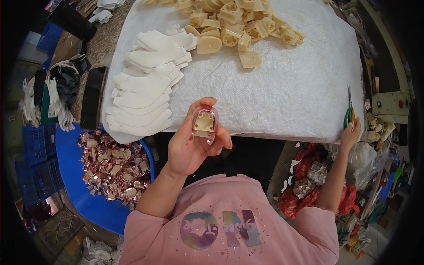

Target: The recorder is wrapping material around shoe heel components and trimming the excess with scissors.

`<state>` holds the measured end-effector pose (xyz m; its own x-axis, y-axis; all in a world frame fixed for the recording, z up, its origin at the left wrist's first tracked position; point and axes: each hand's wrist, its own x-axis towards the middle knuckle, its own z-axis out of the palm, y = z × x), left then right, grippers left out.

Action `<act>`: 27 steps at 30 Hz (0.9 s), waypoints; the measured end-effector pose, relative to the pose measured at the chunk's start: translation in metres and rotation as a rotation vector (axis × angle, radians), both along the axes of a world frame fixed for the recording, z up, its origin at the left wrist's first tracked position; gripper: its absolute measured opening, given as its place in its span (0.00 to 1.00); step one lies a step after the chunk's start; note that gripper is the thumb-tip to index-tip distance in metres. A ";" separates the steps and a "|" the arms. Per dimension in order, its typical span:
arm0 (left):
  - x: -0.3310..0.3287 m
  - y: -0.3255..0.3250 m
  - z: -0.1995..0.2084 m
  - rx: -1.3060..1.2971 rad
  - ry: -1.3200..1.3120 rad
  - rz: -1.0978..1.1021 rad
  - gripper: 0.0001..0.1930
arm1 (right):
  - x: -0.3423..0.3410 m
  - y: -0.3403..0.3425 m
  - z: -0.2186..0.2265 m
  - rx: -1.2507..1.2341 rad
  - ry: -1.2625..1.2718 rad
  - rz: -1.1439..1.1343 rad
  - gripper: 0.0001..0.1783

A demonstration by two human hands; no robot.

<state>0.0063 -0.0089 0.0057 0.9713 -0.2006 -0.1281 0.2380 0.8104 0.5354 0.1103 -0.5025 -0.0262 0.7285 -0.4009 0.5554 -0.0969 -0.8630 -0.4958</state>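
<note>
My left hand (pixel 182 148) is closed round a small shoe heel (pixel 205 121), a beige hollow block wrapped in shiny pink film. Its open end faces up, and a loose flap of film sticks out at the lower edge. At the right edge of the white-covered table, my right hand (pixel 350 134) grips scissors (pixel 349 112) with green and orange on the handles, their narrow points directed away from me. My fingers partly hide the handles.
Stacked white curved pieces (pixel 143 95) lie on the white woven sheet (pixel 274 97), with beige heels (pixel 232 33) piled behind. Left stands a blue tub (pixel 84 198) of pink-wrapped heels (pixel 119 170); a phone (pixel 93 98) lies nearby. Red and clear plastic bags (pixel 304 187) fill the right side below.
</note>
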 end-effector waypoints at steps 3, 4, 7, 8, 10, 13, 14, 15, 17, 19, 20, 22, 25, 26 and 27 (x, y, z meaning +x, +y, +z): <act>-0.001 0.004 -0.012 -0.081 -0.129 -0.052 0.20 | 0.008 -0.031 0.006 -0.261 0.473 -0.158 0.27; -0.002 0.004 -0.012 -0.076 -0.126 -0.047 0.20 | 0.012 -0.018 0.016 -0.261 0.550 -0.092 0.28; -0.003 0.003 -0.010 -0.054 -0.102 -0.018 0.18 | 0.017 -0.015 0.023 -0.331 0.624 0.002 0.30; -0.003 0.002 -0.011 -0.068 -0.103 -0.012 0.19 | 0.018 -0.015 0.025 -0.401 0.620 0.040 0.31; -0.003 0.001 -0.011 -0.077 -0.104 0.000 0.22 | 0.014 0.016 0.036 -0.355 0.614 -0.051 0.32; -0.002 0.000 -0.010 -0.065 -0.100 0.002 0.23 | 0.003 0.038 0.033 -0.334 0.405 -0.063 0.33; -0.003 0.000 -0.012 -0.084 -0.128 -0.008 0.24 | 0.001 0.049 0.032 -0.346 0.209 0.028 0.34; -0.003 0.000 -0.013 -0.104 -0.156 -0.021 0.26 | -0.002 0.063 0.032 -0.320 0.145 0.129 0.35; -0.004 0.001 -0.013 -0.061 -0.156 0.021 0.27 | -0.017 0.128 0.050 -0.215 0.179 0.344 0.38; -0.004 0.002 -0.013 -0.022 -0.161 0.062 0.28 | -0.040 0.188 0.076 -0.078 0.375 0.576 0.38; -0.006 0.003 -0.015 0.005 -0.163 0.071 0.29 | -0.049 0.212 0.083 -0.155 0.383 0.759 0.38; -0.006 0.004 -0.015 0.027 -0.167 0.074 0.31 | -0.063 0.241 0.084 -0.236 0.395 0.937 0.41; -0.005 0.002 -0.009 0.086 -0.203 0.088 0.33 | -0.069 0.258 0.091 -0.392 0.383 1.039 0.40; -0.007 0.002 -0.007 0.134 -0.188 0.102 0.34 | -0.069 0.261 0.091 -0.394 0.383 1.041 0.40; -0.008 0.002 -0.006 0.182 -0.172 0.117 0.34 | -0.069 0.263 0.091 -0.411 0.377 1.042 0.40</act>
<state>-0.0018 -0.0065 -0.0002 0.9970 -0.0751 0.0173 0.0416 0.7136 0.6993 0.0410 -0.2393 0.0648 0.7442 0.6421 0.1840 0.6671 -0.7006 -0.2534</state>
